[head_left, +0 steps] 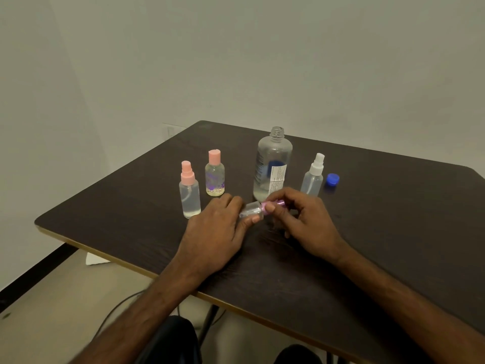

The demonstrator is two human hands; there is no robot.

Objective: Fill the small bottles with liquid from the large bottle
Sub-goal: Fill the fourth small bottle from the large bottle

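small bottle (189,199) (215,179) (312,182) (250,209) x4 | large bottle (273,158) x1 | blue cap (332,179) x1

The left hand (215,232) covers one end of the small clear bottle (251,209), and the right hand (301,222) covers most of its purple cap (273,204). Print on the label (277,177) of the large bottle (273,156) is too small to read.
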